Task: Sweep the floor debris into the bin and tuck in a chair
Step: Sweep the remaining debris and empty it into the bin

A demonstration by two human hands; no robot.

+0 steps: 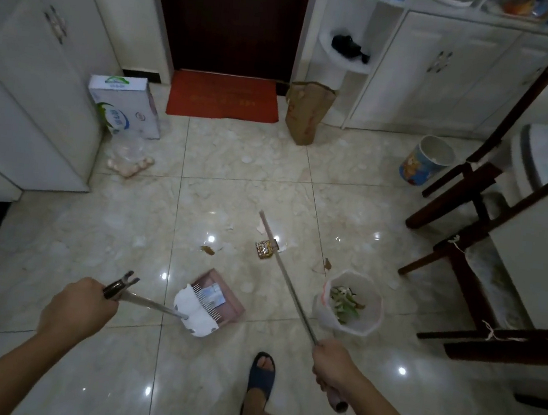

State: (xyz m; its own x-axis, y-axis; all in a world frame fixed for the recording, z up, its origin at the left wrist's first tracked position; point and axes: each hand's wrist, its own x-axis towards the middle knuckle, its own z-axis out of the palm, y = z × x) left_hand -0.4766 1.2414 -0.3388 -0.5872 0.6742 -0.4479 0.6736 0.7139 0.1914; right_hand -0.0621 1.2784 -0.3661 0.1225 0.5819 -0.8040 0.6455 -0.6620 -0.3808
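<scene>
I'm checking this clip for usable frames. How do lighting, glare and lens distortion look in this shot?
Head view: dim indoor light with darkened corners; small bright glare spots on the glossy floor tiles; strong wide-angle bending of the cabinets and chairs at the edges; the broom pole in the right hand looks slightly smeared, while the dustpan held by the left hand is fairly sharp.

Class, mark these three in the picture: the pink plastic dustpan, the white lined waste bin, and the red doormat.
Pink plastic dustpan [232, 300]: head view, on its right pan wall.
White lined waste bin [371, 317]: head view, on its right rim.
Red doormat [224, 97]: head view, on its middle.
</scene>
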